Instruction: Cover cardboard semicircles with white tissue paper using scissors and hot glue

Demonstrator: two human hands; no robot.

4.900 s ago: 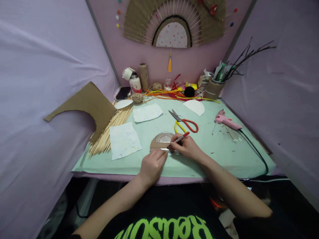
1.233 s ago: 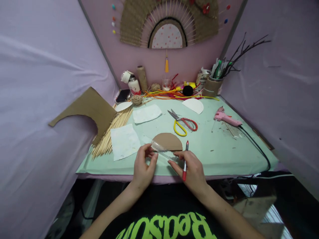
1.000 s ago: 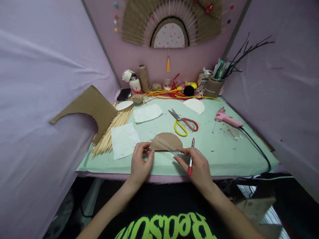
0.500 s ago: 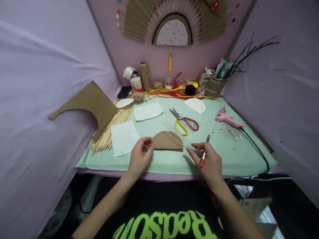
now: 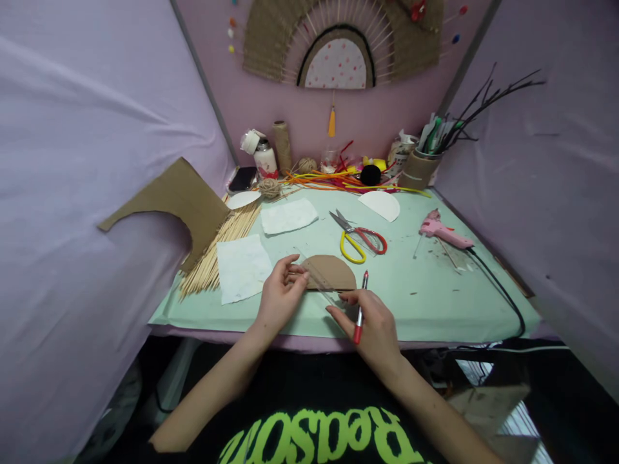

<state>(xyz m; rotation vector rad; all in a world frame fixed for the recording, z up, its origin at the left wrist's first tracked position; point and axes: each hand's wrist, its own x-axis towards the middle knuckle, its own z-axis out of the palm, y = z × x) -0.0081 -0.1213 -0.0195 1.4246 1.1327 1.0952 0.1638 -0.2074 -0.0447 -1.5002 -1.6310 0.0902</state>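
A brown cardboard half circle [image 5: 338, 270] lies on the table with its straight edge towards me. My left hand [image 5: 283, 293] is closed at its left end, thumb and fingers curled around the corner. A clear plastic ruler [image 5: 319, 278] slants across the left part of the cardboard, close to my left fingertips. The ruler's near end is pinched between the thumb and fingers of my right hand [image 5: 370, 322]. That same hand also carries a red-and-silver marker [image 5: 359, 319], tip pointing up, tucked between the fingers.
Scissors [image 5: 355, 238] with yellow and red handles lie beyond the cardboard. White cloth pieces [image 5: 244, 267] and thin wooden sticks [image 5: 203, 274] are at left, under a large cardboard cutout [image 5: 186, 193]. At right rests a pink glue gun [image 5: 445, 232] with its cord. Craft supplies line the back.
My right hand has moved left, bringing the ruler over the cardboard's left part, with the marker still in its fingers. My left hand has shifted slightly right.
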